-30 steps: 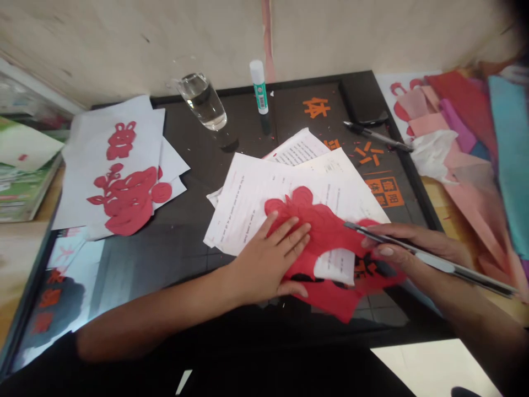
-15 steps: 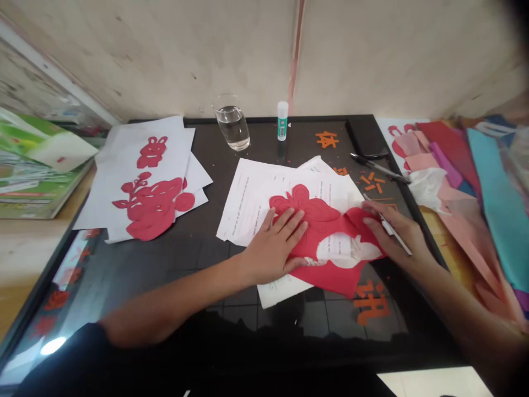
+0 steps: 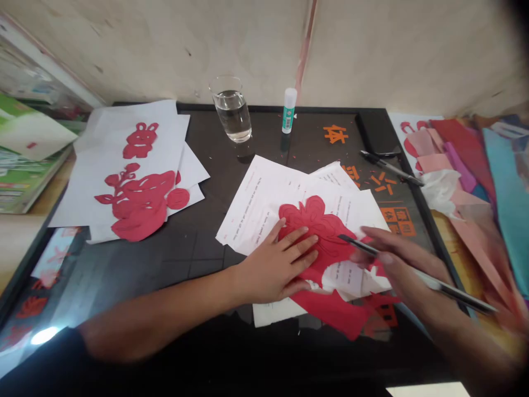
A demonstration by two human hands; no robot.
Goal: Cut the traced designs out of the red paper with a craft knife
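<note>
My left hand (image 3: 275, 262) lies flat with fingers spread on a red paper (image 3: 314, 226) that carries a drawn, partly cut butterfly-like shape. Beneath it are printed white sheets (image 3: 256, 204). In my right hand (image 3: 417, 275), somewhat blurred, is a slim pen-shaped craft knife (image 3: 433, 281). Its dark tip is over the red paper, right of my left fingers; whether it touches cannot be made out. Cut openings show in the paper's lower right, and a red flap (image 3: 334, 311) extends toward me.
A glass of water (image 3: 233, 116) and a glue stick (image 3: 289, 110) stand at the back. A pen (image 3: 390, 167) lies right. White sheets with red cut-outs (image 3: 140, 204) lie left, books (image 3: 28, 160) beyond. Coloured paper scraps (image 3: 463, 160) cover the right side.
My right hand has let go of the red paper's right edge and turned the knife so its tip points left over the paper. My left hand stays pressed down. The view has shifted slightly.
</note>
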